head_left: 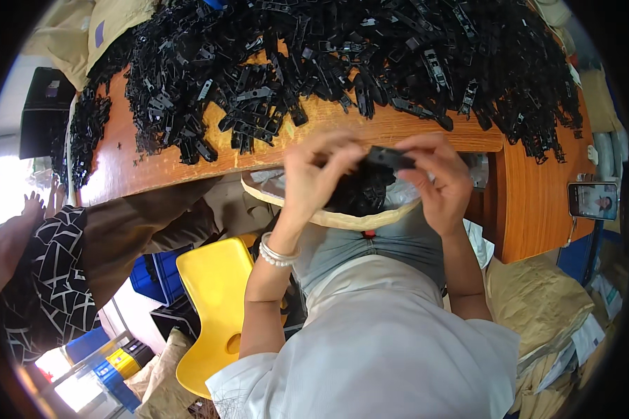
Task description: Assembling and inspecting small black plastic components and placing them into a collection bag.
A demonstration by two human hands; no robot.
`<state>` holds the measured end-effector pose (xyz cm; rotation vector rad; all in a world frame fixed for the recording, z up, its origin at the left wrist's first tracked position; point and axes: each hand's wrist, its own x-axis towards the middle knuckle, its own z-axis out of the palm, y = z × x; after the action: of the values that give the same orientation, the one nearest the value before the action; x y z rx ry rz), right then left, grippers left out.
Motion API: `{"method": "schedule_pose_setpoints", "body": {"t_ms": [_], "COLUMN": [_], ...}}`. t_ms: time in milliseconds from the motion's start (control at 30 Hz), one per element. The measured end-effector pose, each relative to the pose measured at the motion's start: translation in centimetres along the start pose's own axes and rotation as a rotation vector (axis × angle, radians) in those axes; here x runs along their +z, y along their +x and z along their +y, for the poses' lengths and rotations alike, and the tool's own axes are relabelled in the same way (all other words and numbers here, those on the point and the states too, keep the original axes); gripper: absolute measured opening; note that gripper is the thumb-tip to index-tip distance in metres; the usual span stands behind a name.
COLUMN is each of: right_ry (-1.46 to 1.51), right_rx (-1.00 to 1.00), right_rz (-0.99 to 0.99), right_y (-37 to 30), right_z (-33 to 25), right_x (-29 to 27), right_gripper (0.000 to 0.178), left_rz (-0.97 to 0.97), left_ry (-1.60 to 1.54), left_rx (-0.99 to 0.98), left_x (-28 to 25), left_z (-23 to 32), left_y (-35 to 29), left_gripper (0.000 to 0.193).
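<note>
Over my lap, my right hand (442,178) pinches one end of a small flat black plastic part (390,158). Close by its other end, my left hand (321,167) has its thumb and fingers drawn together. Motion blurs those fingertips, so whatever they hold cannot be made out. Below both hands sits a round shallow basket (360,222) with a pale rim and a clear plastic liner. More black plastic parts (367,197) lie in it, partly hidden by my hands.
A large heap of black plastic parts (314,66) covers much of the wooden table (258,150). A phone (593,200) stands at the right edge. To the left are a yellow chair (213,300) and another person's arm (14,241). A brown sack (538,304) lies at lower right.
</note>
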<state>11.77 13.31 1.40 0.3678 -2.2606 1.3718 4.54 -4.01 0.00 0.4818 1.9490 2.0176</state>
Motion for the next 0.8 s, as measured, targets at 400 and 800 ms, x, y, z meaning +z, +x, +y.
{"method": "schedule_pose_setpoints", "body": {"t_ms": [400,800], "right_ry": [0.184,0.528], "right_rx": [0.333,0.484], "right_rz": [-0.017,0.147], "right_y": [0.2,1.0], "right_z": [0.6,1.3], "right_x": [1.9,3.6], "right_gripper": [0.014,0.009], "left_rz": [0.522,0.315], "left_ry": [1.243,-0.109], "left_rx": [0.308,-0.078], "left_x": [-3.2,-1.6], "left_z": [-2.4,0.4], "left_y": [1.3,-0.4], "left_gripper": [0.009,0.017]}}
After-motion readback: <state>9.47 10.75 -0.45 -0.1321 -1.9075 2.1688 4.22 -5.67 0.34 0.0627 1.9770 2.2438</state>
